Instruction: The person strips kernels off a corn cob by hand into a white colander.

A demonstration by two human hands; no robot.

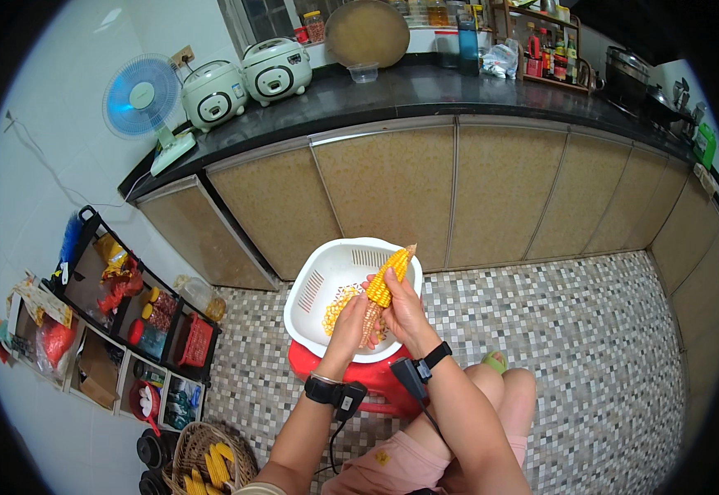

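Over a white plastic basin with slots (pixel 304 272), both hands hold one ear of dried yellow corn (pixel 389 286). My right hand (pixel 406 309) wraps around its kernel-covered middle, with the thumb on the kernels. My left hand (pixel 350 322) grips the lower part, where the cob is bare of kernels. The ear slants, its pointed tip up and to the right. Loose yellow kernels (pixel 335 312) lie on the bottom of the basin, partly hidden by my left hand. Beneath the basin is a red plastic stool (pixel 369 374).
A wicker basket (pixel 245 458) with several corn ears (pixel 217 464) stands on the floor at the lower left. Shelves with jars and a red basket (pixel 194 340) are at the left. Cabinet doors (pixel 384 185) and a black counter (pixel 396 93) lie beyond the basin.
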